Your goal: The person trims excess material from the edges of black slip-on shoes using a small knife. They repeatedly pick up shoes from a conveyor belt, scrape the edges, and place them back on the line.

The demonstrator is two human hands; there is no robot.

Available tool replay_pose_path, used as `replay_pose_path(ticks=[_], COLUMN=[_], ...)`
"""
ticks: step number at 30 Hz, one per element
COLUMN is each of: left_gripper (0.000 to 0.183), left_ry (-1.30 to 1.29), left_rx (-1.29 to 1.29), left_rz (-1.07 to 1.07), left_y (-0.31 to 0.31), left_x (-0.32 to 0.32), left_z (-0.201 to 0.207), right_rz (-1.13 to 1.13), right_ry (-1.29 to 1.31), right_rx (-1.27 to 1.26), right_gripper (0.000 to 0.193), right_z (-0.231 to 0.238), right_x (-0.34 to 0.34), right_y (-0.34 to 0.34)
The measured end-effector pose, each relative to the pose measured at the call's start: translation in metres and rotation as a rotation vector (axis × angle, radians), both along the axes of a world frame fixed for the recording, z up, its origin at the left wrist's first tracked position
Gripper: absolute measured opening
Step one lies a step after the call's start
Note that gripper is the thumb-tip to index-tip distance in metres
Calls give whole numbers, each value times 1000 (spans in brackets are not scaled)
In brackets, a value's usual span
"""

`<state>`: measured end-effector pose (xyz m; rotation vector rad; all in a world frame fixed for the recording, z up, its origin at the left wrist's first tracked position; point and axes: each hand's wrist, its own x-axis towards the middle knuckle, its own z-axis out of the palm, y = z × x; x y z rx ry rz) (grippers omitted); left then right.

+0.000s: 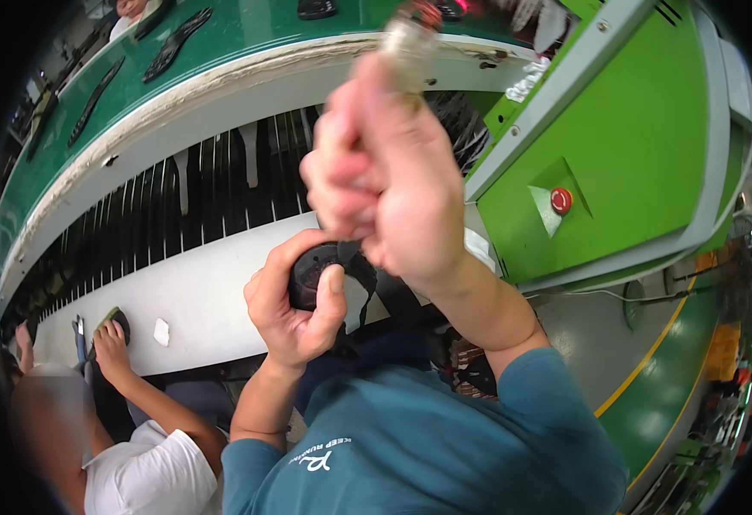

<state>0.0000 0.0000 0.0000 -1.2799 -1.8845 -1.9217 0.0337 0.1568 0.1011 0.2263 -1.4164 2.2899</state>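
Observation:
My left hand (294,311) is closed round a black shoe part (312,273) with a rounded end, thumb pressed on top. A pale grey patch shows along its side, and much of it is hidden behind my hands. Just above it, my raised right hand (393,172) is smeared by motion. Its fingers are curled round a pale, see-through object with a reddish end (410,47), too blurred to name; it sticks up past the thumb.
Black soles (177,45) lie on a green conveyor (247,30) across the far side. Below it runs a rack (213,176) of dark pieces above a white bench (213,266). At right stands a green machine (616,154) with a red button (560,201). A co-worker's hand (112,343) is at left.

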Motion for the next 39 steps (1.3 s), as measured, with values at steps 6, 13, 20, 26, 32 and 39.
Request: replay_pose_path(ticks=[6, 13, 20, 26, 32, 39], left_gripper=[32, 32, 27, 32, 41, 33], left_ry=[-54, 75, 91, 88, -39, -154], left_rx=[197, 268, 261, 259, 138, 228], left_rz=[-73, -184, -177, -160, -61, -69], left_y=[8, 5, 9, 12, 5, -1], left_x=[3, 4, 5, 7, 12, 11], left_z=[5, -8, -11, -11, -5, -10], right_rz=[-634, -930, -815, -505, -293, -545], right_ry=[-327, -691, -455, -844, -757, -153], right_rx=[760, 1659, 1454, 1568, 1031, 267], right_gripper=[53, 46, 50, 89, 50, 20], right_z=[-128, -258, -227, -219, -218, -132], right_x=[46, 124, 91, 23, 16, 64], right_y=[116, 152, 88, 43, 55, 32])
